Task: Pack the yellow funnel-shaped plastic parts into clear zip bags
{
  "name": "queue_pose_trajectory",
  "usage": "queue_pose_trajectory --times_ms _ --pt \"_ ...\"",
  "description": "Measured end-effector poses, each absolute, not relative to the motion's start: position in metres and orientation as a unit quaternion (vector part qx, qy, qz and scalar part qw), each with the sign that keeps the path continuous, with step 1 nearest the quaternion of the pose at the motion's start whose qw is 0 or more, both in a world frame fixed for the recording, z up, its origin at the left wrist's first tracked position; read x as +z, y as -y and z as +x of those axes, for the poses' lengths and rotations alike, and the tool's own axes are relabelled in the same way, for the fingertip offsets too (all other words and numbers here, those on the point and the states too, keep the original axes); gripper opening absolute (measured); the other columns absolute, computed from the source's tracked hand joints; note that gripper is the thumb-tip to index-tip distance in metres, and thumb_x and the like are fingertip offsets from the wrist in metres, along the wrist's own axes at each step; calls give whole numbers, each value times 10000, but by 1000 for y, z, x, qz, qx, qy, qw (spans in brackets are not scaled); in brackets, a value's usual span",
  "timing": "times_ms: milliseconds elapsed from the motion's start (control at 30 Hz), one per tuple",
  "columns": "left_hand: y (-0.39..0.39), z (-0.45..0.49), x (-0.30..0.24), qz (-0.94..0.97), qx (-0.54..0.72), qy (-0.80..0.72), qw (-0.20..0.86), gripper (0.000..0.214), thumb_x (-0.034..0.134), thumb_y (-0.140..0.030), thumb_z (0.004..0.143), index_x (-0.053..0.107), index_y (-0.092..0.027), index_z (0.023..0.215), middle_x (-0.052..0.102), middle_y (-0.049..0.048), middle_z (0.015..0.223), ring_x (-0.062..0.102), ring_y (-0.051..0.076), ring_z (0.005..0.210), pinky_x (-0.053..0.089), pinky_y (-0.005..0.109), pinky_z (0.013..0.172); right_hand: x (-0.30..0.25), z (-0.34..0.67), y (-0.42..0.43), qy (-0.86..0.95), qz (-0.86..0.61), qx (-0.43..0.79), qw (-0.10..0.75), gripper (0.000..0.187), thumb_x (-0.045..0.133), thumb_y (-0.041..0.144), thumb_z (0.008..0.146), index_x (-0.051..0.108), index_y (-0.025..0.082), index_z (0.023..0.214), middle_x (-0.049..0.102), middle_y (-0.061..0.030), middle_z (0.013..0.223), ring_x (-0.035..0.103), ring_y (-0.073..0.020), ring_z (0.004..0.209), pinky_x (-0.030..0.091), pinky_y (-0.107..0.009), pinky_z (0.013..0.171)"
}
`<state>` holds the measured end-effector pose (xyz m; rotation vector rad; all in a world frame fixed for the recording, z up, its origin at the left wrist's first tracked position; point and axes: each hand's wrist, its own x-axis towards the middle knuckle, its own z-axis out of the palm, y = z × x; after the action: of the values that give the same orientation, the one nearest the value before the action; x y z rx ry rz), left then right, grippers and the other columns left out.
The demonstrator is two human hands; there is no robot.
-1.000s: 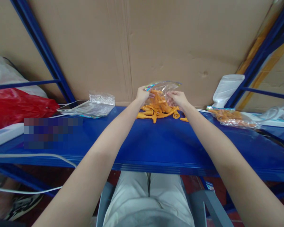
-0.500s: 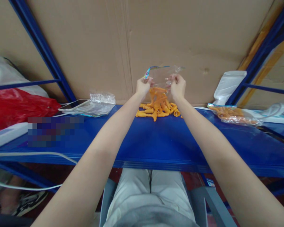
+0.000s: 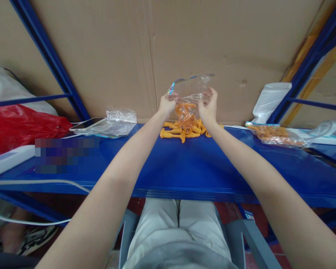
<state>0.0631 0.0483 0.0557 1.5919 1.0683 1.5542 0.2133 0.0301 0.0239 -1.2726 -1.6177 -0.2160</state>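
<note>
Both my hands hold one small clear plastic bag (image 3: 190, 86) upright above the blue shelf (image 3: 184, 164). My left hand (image 3: 167, 104) pinches its left side and my right hand (image 3: 208, 104) grips its right side. Several orange plastic pieces sit in the bag's lower part (image 3: 184, 111). Below the bag lies a loose pile of the same orange pieces (image 3: 182, 131) on the shelf, close to the cardboard wall.
A stack of empty clear bags (image 3: 112, 125) lies at the left, beside a red bag (image 3: 19, 127). A filled bag of orange pieces (image 3: 274, 135) and a white bag (image 3: 270, 101) lie at the right. White cables (image 3: 39, 184) run across the left front edge.
My hands lifted the bag off the pile, from shelf level to upright above it. Orange pieces now hang in the bag's bottom, and my right hand has turned its palm toward the bag.
</note>
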Motion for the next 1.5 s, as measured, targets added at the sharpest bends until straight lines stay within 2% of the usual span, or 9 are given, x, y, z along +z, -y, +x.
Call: queue_pose_trajectory --times_ms 133,233,333,467,600,800,967,1300,1500 --pt "-51 62 58 590 619 -395 337 216 560 -124 872 616 -169 1076 702 85 1042 669 175 970 532 266 805 11 205 -2 736 -479 -147 455 355 358 310 957 560 186 1221 603 -140 1138 599 -215 973 490 -359 820" --pt "-59 62 58 573 647 -378 332 212 567 -157 877 616 -196 1079 710 63 981 681 185 939 543 285 773 -1 201 9 881 -387 -149 227 263 433 264 922 653 161 1020 667 -140 1028 614 -235 957 475 -355 835" --pt "-68 62 59 557 678 -352 326 179 565 -175 882 619 -208 1050 712 49 954 692 188 914 546 297 759 -14 197 5 914 -377 -121 82 289 453 239 913 676 131 1061 683 -155 1102 633 -262 1013 482 -364 848" --pt "-73 58 67 545 696 -317 344 141 579 -195 890 610 -217 1026 707 45 1006 692 184 945 542 293 791 -25 198 -17 889 -439 -51 119 469 485 243 919 529 109 1367 583 -162 1341 567 -269 1215 445 -372 1003" --pt "-73 47 82 539 706 -292 356 175 588 -271 912 598 -225 1081 685 46 1081 680 198 1003 533 329 846 -27 205 -35 862 -475 44 171 573 540 203 890 444 136 1450 544 -138 1395 547 -259 1253 403 -386 1074" --pt "-74 32 97 544 717 -266 346 309 614 -431 894 584 -242 1136 647 56 1152 651 229 1077 495 393 924 -16 210 -39 780 -481 261 305 347 617 161 845 679 161 1186 655 -115 1254 607 -232 1170 414 -426 1067" --pt "-64 18 106 551 711 -262 349 337 585 -468 903 577 -271 1175 648 28 1167 589 242 1177 475 411 954 -9 216 -26 661 -479 435 381 151 598 217 888 703 160 981 735 -108 1024 693 -178 926 494 -398 968" --pt "-38 -2 123 611 651 -248 375 484 461 -214 906 416 -423 1341 591 -155 1304 380 191 1373 378 458 1113 -6 232 -9 554 -510 556 351 180 456 232 957 623 166 972 721 -116 1011 684 -165 793 537 -358 848" --pt "-34 4 94 628 635 -196 405 367 619 -316 847 565 -313 1210 609 1 1292 404 284 1366 415 478 1067 -15 234 1 551 -521 529 380 142 502 225 940 599 168 1026 705 -126 1093 680 -150 780 529 -349 858"
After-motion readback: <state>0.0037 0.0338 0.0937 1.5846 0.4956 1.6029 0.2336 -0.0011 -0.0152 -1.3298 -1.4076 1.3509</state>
